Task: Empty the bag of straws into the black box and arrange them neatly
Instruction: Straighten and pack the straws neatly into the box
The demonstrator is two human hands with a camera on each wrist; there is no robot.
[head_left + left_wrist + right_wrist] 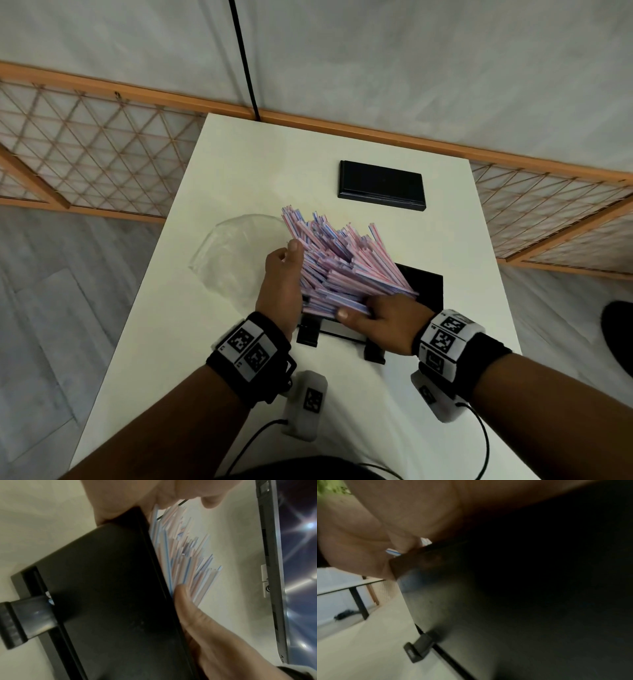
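A thick bundle of pink, white and blue striped straws (342,260) lies slanted over the open black box (426,286), its far ends fanned out toward the back left. My left hand (282,277) holds the bundle's left side, thumb on top and fingers hidden behind the straws. My right hand (387,320) grips the near ends at the box's front edge. The left wrist view shows the straws (185,555) above the box wall (102,588). In the right wrist view, straw ends (392,551) poke out between my fingers over the box (505,601).
The empty clear bag (236,253) lies left of the box on the white table (239,164). The black lid (382,185) rests flat at the back. Two latches (306,334) stick out from the box front. A wooden lattice screen (85,154) stands behind the table.
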